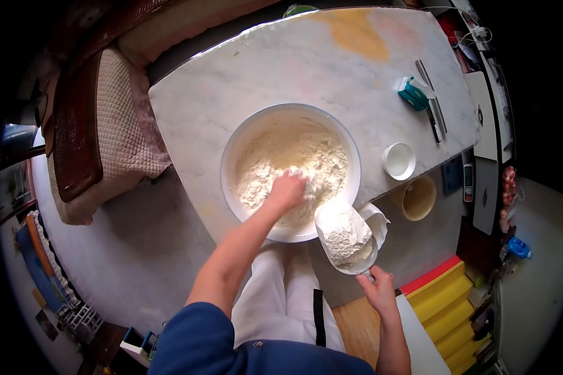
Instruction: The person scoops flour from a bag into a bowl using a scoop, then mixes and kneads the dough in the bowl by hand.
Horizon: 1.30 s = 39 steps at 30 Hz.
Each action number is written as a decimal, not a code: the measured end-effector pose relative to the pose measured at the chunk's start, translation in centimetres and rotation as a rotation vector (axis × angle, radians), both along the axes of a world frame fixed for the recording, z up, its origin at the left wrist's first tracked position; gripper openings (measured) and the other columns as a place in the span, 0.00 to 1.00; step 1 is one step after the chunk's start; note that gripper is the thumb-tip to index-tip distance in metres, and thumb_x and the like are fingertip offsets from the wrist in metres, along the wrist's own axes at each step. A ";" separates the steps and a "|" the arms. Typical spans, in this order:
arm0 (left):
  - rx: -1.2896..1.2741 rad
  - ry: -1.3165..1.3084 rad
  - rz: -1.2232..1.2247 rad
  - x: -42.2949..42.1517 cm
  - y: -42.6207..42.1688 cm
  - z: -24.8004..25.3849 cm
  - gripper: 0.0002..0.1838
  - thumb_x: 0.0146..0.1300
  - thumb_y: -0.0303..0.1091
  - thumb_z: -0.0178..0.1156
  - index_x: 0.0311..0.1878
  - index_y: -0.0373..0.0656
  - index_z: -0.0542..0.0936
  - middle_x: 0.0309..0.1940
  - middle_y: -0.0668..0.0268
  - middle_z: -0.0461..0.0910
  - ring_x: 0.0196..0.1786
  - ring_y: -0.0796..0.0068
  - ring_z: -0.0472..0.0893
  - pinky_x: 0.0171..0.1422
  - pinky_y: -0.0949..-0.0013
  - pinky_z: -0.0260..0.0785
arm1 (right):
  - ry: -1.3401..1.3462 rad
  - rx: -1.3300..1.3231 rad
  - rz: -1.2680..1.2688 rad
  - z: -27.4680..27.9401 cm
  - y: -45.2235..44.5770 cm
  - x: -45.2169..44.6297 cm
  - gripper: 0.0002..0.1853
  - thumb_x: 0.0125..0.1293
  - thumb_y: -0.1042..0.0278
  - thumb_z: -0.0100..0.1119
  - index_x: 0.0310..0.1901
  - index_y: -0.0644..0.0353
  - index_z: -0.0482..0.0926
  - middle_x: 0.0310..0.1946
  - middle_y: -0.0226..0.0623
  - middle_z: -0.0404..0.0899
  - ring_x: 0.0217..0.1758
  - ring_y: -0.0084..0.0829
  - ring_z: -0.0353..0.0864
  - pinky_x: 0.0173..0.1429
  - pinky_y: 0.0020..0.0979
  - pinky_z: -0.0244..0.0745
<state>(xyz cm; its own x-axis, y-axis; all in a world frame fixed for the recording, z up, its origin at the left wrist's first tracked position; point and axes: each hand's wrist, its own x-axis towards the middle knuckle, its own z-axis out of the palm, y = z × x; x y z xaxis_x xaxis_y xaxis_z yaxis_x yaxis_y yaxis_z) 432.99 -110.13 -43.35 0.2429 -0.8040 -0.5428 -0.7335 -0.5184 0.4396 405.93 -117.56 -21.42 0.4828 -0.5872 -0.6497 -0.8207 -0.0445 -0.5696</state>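
A large white bowl (228, 187) with a thin blue rim stands at the near edge of the marble table, holding loose, lumpy flour (263, 153). My left hand (288, 189) reaches down into this flour, and its fingers are buried or coated so their shape does not show. By its handle, my right hand (377, 289) grips a scoop (361, 269) heaped with dry white flour. The scoop's front lies over the bowl's near right rim, tilted toward the bowl. Just behind the scoop shows a white curved piece (376, 226) that I cannot identify.
A small white cup (399, 160) stands right of the bowl, near the edge. Beyond it on the marble table (231, 81) lie a teal-and-white item (413, 94) and long thin tools (434, 106). Below the edge is a beige container (418, 198). A quilted-covered seat (119, 119) is left.
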 end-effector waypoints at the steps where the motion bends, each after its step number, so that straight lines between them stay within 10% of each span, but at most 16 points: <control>1: -0.043 -0.008 -0.001 -1.3 0.9 0.5 0.23 0.56 0.40 0.64 0.57 0.52 0.81 0.63 0.59 0.76 0.65 0.46 0.73 0.62 0.46 0.72 | 0.002 0.010 -0.004 0.2 0.0 0.1 0.10 0.62 0.69 0.66 0.38 0.68 0.82 0.18 0.41 0.78 0.20 0.21 0.74 0.26 0.31 0.67; 10: -0.223 0.084 -0.027 -8.1 2.6 -2.4 0.23 0.63 0.33 0.54 0.63 0.57 0.79 0.72 0.62 0.66 0.74 0.46 0.62 0.73 0.37 0.58 | -0.026 0.001 -0.008 -0.8 0.6 -1.1 0.10 0.62 0.69 0.66 0.40 0.68 0.82 0.20 0.40 0.80 0.22 0.21 0.76 0.27 0.31 0.69; 16: 0.034 -0.250 -0.580 -0.5 -0.6 -2.5 0.34 0.66 0.36 0.58 0.75 0.62 0.63 0.79 0.70 0.54 0.80 0.57 0.51 0.81 0.38 0.44 | 0.008 -0.008 0.005 -0.6 0.4 -0.7 0.11 0.62 0.70 0.66 0.42 0.68 0.82 0.21 0.40 0.80 0.21 0.20 0.74 0.28 0.30 0.68; 19: 0.043 -0.341 -0.444 3.4 -1.2 0.4 0.33 0.63 0.34 0.61 0.72 0.60 0.67 0.80 0.71 0.49 0.81 0.55 0.50 0.81 0.38 0.45 | 0.000 0.012 -0.031 -0.7 0.4 -0.7 0.11 0.62 0.70 0.65 0.42 0.68 0.82 0.21 0.40 0.80 0.21 0.21 0.73 0.27 0.30 0.68; 27: -0.450 -0.333 -0.016 9.4 -3.2 -1.8 0.15 0.62 0.33 0.57 0.52 0.53 0.82 0.62 0.61 0.75 0.70 0.48 0.67 0.68 0.46 0.65 | 0.013 0.043 -0.036 -0.1 0.1 -0.1 0.11 0.61 0.69 0.65 0.41 0.69 0.82 0.20 0.34 0.78 0.23 0.18 0.70 0.29 0.27 0.66; 39: -0.017 -0.097 -0.118 -0.6 -9.8 -1.8 0.19 0.59 0.46 0.64 0.51 0.49 0.85 0.54 0.59 0.80 0.66 0.46 0.70 0.71 0.47 0.64 | 0.001 -0.042 -0.013 -1.3 0.6 -1.1 0.11 0.61 0.68 0.66 0.39 0.68 0.82 0.19 0.42 0.78 0.18 0.24 0.74 0.26 0.32 0.68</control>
